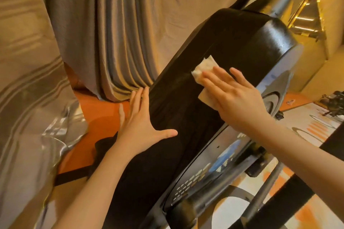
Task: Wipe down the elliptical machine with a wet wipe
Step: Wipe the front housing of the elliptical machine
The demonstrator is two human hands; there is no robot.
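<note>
From the head camera, the elliptical machine (219, 72) fills the middle of the view, its broad black housing running from lower left up to a rounded end at upper right. The right hand (240, 102) lies flat on the top of that housing with its fingers (221, 74) straight and spread, pressing the wet wipe (202, 69) against the black surface; the wipe is crumpled and sticks out past the fingertips and below the palm. Holding it under an open palm rather than pinched probably lets more of the cloth meet the curved cover at once. The left hand (141, 122) rests open on the near left edge of the housing, fingers extended together along the edge and thumb splayed across the top, gripping nothing; it seems placed there to steady the person leaning over the machine. Behind hangs a folded grey-brown curtain (115, 33), with orange floor (100, 111) below it. The silver side panel (210, 161) faces lower right.
</note>
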